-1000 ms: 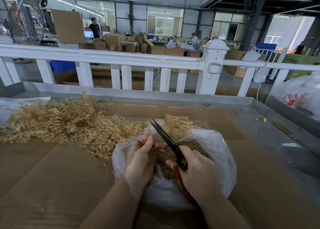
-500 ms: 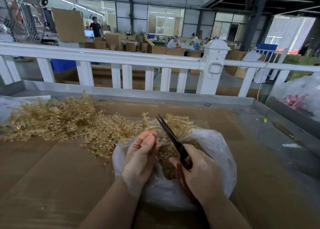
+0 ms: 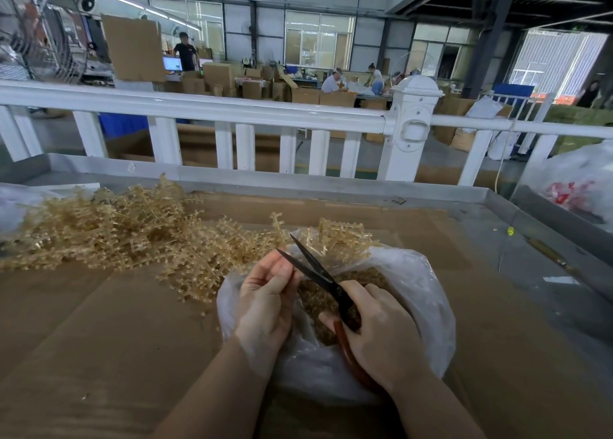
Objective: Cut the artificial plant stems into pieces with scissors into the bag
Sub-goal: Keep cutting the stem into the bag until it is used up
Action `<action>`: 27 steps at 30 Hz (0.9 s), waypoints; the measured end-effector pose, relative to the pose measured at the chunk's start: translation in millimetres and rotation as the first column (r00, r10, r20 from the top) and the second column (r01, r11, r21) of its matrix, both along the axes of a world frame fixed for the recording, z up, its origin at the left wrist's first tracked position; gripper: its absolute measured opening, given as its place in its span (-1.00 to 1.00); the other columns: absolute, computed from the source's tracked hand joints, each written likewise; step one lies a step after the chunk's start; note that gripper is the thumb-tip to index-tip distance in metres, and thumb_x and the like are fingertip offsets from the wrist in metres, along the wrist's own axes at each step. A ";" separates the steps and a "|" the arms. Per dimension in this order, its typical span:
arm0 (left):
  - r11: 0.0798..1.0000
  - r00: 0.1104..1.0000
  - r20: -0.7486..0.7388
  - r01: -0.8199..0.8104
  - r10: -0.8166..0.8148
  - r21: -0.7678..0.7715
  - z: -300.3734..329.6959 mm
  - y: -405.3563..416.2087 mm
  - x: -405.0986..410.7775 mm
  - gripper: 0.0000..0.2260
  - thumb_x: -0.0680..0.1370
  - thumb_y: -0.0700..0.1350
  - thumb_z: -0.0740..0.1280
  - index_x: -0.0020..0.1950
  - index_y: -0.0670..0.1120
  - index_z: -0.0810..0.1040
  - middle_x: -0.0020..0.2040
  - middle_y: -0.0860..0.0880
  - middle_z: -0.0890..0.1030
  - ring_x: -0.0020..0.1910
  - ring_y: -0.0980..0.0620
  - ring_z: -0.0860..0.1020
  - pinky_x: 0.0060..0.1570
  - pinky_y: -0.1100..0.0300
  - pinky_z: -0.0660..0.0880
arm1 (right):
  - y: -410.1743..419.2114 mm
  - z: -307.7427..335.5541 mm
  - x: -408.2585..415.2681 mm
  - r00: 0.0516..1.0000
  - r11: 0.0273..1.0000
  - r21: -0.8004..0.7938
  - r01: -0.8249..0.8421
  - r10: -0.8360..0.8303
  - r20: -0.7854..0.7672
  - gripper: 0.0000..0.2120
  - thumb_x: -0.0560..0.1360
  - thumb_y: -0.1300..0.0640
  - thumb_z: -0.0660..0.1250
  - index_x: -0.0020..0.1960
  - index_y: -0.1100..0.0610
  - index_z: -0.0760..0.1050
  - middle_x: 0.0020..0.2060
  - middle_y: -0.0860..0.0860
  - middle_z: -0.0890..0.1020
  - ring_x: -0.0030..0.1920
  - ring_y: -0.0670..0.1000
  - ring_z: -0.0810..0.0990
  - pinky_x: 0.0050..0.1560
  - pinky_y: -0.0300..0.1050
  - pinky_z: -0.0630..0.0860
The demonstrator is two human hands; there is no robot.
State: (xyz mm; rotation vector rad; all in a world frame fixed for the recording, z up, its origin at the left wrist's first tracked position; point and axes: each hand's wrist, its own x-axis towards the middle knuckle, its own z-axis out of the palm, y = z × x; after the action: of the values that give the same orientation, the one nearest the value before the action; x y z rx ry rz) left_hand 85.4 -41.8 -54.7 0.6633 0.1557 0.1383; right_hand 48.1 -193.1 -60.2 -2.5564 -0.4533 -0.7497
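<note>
Partly hidden scissors point(image 3: 318, 277) handles.

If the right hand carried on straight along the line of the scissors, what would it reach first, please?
Probably the stem pinched by the left hand: the right hand aims the open scissors at it; depth is uncertain.

No text, label, brand or number can be read anywhere in the view. The white plastic bag point(image 3: 577, 186) at the far right carries a red print, but it is too blurred and crumpled to make out. A small pale sticker point(image 3: 131, 167) sits on the metal table rim point(image 3: 265, 178); whatever is on it is too small to read.
</note>
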 end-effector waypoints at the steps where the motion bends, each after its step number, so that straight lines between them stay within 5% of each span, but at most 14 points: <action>1: 1.000 1.000 -0.003 -0.008 0.008 0.010 0.0 -0.3 -0.2 -0.79 0.55 -0.42 0.18 0.07 -0.24 0.54 -0.07 -0.18 0.60 -0.10 -0.03 0.59 -0.19 0.28 0.60 | -0.3 0.1 0.0 1.000 1.000 -0.007 -0.005 0.005 -0.010 -0.65 0.42 -0.16 0.37 0.11 0.01 0.55 -0.18 -0.09 0.59 -0.13 -0.05 0.55 -0.10 -0.29 0.39; 6: 0.999 0.999 -0.036 -0.034 0.035 0.021 1.5 -1.3 -0.7 -0.75 0.56 -0.43 0.17 -0.05 -0.16 0.56 -0.35 -0.04 0.64 -0.34 0.11 0.64 -0.34 0.31 0.59 | -0.9 -0.1 0.2 0.999 0.999 -0.034 -0.010 0.009 -0.039 -0.62 0.43 -0.19 0.32 0.15 0.01 0.53 -0.14 -0.08 0.58 -0.09 -0.04 0.54 -0.07 -0.25 0.44; 13: 0.999 0.999 -0.042 -0.007 0.009 0.045 4.2 -3.7 -4.4 -0.80 0.54 -0.43 0.20 -0.03 -0.19 0.55 -0.12 -0.16 0.60 -0.17 -0.01 0.63 -0.32 0.30 0.59 | -0.5 0.1 0.1 0.998 0.999 -0.054 0.000 -0.004 -0.070 -0.56 0.45 -0.23 0.24 0.19 0.01 0.50 -0.09 -0.07 0.57 -0.04 -0.03 0.52 -0.04 -0.20 0.47; 16: 0.999 0.997 -0.065 -0.033 0.036 0.042 6.8 -4.3 -6.1 -0.80 0.55 -0.43 0.20 -0.07 -0.18 0.54 -0.22 -0.10 0.61 -0.32 0.07 0.65 -0.37 0.31 0.57 | -0.2 0.7 -0.8 0.998 0.998 -0.062 0.002 -0.005 -0.062 -0.56 0.45 -0.23 0.25 0.18 0.02 0.51 -0.09 -0.05 0.58 -0.04 -0.01 0.53 -0.04 -0.18 0.50; 27: 0.997 0.997 -0.070 -0.036 0.040 0.064 8.1 -3.9 -6.7 -0.79 0.54 -0.43 0.20 -0.08 -0.18 0.55 -0.34 -0.04 0.66 -0.36 0.11 0.65 -0.42 0.34 0.54 | 0.7 2.0 -2.0 0.998 0.999 -0.032 0.009 -0.011 -0.062 -0.53 0.43 -0.26 0.16 0.17 0.01 0.51 -0.07 -0.06 0.58 -0.02 -0.03 0.53 0.00 -0.19 0.47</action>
State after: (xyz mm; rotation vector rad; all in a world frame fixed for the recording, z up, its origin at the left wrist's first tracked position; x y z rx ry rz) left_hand 78.7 -45.7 -46.6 0.7284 0.2339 0.1565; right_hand 46.2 -192.4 -58.1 -2.6056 -0.4364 -0.6688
